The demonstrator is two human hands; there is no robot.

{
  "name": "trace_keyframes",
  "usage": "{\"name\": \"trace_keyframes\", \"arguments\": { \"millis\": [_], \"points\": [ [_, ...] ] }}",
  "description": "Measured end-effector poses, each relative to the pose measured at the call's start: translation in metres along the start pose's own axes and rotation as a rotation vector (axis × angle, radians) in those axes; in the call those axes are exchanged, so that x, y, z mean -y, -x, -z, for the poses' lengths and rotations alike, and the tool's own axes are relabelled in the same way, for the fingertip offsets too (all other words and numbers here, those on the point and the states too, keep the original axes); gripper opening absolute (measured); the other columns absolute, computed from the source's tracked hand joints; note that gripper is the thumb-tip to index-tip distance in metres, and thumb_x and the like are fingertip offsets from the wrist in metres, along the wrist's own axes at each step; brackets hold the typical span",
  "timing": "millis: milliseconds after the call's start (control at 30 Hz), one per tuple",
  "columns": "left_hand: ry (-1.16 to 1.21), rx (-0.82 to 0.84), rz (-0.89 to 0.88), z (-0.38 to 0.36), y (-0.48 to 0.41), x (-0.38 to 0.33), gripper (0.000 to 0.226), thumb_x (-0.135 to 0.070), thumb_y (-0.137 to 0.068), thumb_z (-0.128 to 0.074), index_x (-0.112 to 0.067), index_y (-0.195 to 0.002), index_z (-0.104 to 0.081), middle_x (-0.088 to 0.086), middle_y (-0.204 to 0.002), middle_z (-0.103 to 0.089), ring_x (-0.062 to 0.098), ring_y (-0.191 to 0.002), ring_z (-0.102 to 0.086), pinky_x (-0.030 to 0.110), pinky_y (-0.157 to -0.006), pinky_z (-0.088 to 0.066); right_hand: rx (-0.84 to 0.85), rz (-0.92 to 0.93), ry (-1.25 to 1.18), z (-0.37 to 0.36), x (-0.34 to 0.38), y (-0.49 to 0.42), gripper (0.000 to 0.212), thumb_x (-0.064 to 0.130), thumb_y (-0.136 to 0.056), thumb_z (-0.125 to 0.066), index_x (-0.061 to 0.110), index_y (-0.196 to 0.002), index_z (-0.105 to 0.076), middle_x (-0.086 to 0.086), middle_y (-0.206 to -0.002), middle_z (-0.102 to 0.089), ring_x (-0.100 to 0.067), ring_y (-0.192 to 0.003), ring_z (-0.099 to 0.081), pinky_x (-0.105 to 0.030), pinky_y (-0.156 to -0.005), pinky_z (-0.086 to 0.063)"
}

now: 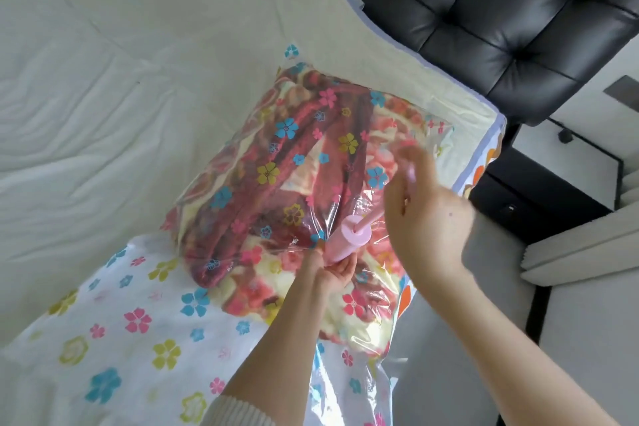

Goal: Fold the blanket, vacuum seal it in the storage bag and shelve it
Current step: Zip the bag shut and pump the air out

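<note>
Folding is done: the blanket (276, 183), red and cream patterned, sits bundled inside the storage bag (145, 322), a clear bag printed with blue, pink and yellow flowers. The bag lies on the bed (103, 97), near the mattress edge at about 3 o'clock of the frame centre, with the dark tufted headboard (501, 10) at about 1 o'clock. The empty part of the bag trails toward 7 o'clock and lies flat on the sheet. Sealing appears under way, not finished. A pink hand pump (349, 239) stands on top of the bag, its base presumably on the valve, which is hidden. The left hand (337, 268) wraps the lower barrel, fingers closed around it from below. The right hand (425, 214) is at the top of the drawn-out pump rod; motion blur there prevents telling how tightly its fingers hold the handle. Judgement: the plastic shows wrinkles around the pump, but the bundle is bulky, so much air likely remains. Whether the bag's mouth is zipped cannot be seen. Left to do: finish pumping, cap the valve, shelve the bag. No shelf in view.
</note>
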State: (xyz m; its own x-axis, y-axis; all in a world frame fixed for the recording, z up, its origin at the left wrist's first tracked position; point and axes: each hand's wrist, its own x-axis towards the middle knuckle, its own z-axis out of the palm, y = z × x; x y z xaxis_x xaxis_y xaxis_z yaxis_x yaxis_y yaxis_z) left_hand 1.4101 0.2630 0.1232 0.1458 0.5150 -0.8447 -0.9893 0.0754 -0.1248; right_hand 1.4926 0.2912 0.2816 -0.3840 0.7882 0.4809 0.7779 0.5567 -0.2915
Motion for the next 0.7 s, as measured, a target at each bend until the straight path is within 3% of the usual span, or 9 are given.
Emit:
{"name": "trace_keyframes", "arguments": {
  "millis": [67,167,300,367,433,500,567,633,700],
  "points": [
    [0.001,-0.020,-0.028,0.002,-0.001,0.005,0.033,-0.033,-0.091,-0.056,0.000,-0.095,-0.055,0.015,-0.077,-0.064,0.027,-0.064,-0.063,0.034,-0.040,-0.052,0.189,0.050,0.051,-0.036,-0.002,0.034,0.021,0.015,-0.082,-0.042,0.011,-0.100,-0.052,0.005,-0.037,-0.016,-0.017,-0.029,-0.019,-0.010,-0.045,-0.010],
    [0.002,0.000,-0.033,0.007,-0.005,0.006,0.033,-0.031,-0.090,-0.057,0.001,-0.094,-0.054,0.017,-0.087,-0.061,0.031,-0.065,-0.064,0.039,-0.039,-0.052,0.231,0.125,0.071,-0.024,-0.008,0.022,0.016,0.011,-0.077,-0.052,0.005,-0.089,-0.060,0.012,-0.044,-0.001,-0.013,-0.029,-0.008,-0.011,-0.046,-0.010],
    [-0.012,-0.003,-0.012,0.003,-0.004,0.001,0.032,-0.027,-0.091,-0.056,0.005,-0.095,-0.053,0.021,-0.089,-0.061,0.033,-0.075,-0.059,0.041,-0.040,-0.054,-0.061,0.016,0.023,0.016,0.005,-0.012,0.017,0.010,-0.086,-0.049,0.012,-0.098,-0.061,0.002,-0.038,-0.028,-0.020,-0.030,-0.024,-0.017,-0.044,-0.015],
    [0.007,-0.042,-0.035,0.002,-0.001,0.004,0.028,-0.027,-0.093,-0.055,0.002,-0.089,-0.054,0.016,-0.079,-0.060,0.026,-0.067,-0.056,0.033,-0.036,-0.051,0.125,-0.024,0.000,-0.013,0.003,0.015,0.022,0.011,-0.084,-0.045,0.007,-0.097,-0.063,-0.003,-0.038,-0.033,-0.021,-0.028,-0.032,-0.018,-0.042,-0.017],
    [0.019,-0.059,-0.036,0.005,0.000,0.005,0.029,-0.028,-0.094,-0.055,-0.002,-0.080,-0.053,0.010,-0.070,-0.057,0.020,-0.060,-0.052,0.024,-0.035,-0.048,0.266,0.070,0.072,-0.037,0.004,0.037,0.027,0.013,-0.081,-0.043,0.001,-0.095,-0.063,0.000,-0.037,-0.024,-0.014,-0.028,-0.023,-0.014,-0.044,-0.014],
    [0.014,-0.022,-0.034,0.008,-0.002,0.003,0.030,-0.028,-0.092,-0.056,0.001,-0.086,-0.054,0.014,-0.079,-0.060,0.025,-0.067,-0.056,0.033,-0.040,-0.053,0.346,0.120,0.132,-0.025,0.003,0.023,0.028,0.016,-0.083,-0.042,0.003,-0.099,-0.061,-0.002,-0.041,-0.029,-0.017,-0.034,-0.023,-0.017,-0.045,-0.010],
    [-0.004,0.003,-0.027,0.008,-0.005,-0.001,0.032,-0.027,-0.092,-0.055,0.005,-0.099,-0.053,0.020,-0.095,-0.061,0.032,-0.078,-0.060,0.042,-0.043,-0.055,0.199,0.166,0.196,0.011,0.008,-0.002,0.026,0.019,-0.093,-0.039,0.011,-0.109,-0.058,-0.007,-0.048,-0.043,-0.027,-0.043,-0.035,-0.023,-0.044,-0.014],
    [-0.018,-0.007,-0.028,0.006,-0.004,-0.001,0.031,-0.025,-0.093,-0.052,0.005,-0.101,-0.053,0.021,-0.101,-0.061,0.033,-0.081,-0.060,0.042,-0.045,-0.056,-0.073,0.016,0.068,0.024,0.008,-0.011,0.022,0.018,-0.092,-0.046,0.015,-0.109,-0.061,-0.005,-0.046,-0.041,-0.027,-0.041,-0.033,-0.021,-0.044,-0.019],
    [-0.008,-0.021,-0.035,0.005,-0.004,0.001,0.029,-0.025,-0.094,-0.052,0.004,-0.095,-0.053,0.019,-0.094,-0.061,0.030,-0.076,-0.059,0.035,-0.044,-0.055,0.017,-0.051,0.057,-0.002,0.004,0.014,0.024,0.015,-0.089,-0.046,0.014,-0.111,-0.057,-0.004,-0.043,-0.036,-0.020,-0.036,-0.029,-0.015,-0.044,-0.014]
  ]
}}
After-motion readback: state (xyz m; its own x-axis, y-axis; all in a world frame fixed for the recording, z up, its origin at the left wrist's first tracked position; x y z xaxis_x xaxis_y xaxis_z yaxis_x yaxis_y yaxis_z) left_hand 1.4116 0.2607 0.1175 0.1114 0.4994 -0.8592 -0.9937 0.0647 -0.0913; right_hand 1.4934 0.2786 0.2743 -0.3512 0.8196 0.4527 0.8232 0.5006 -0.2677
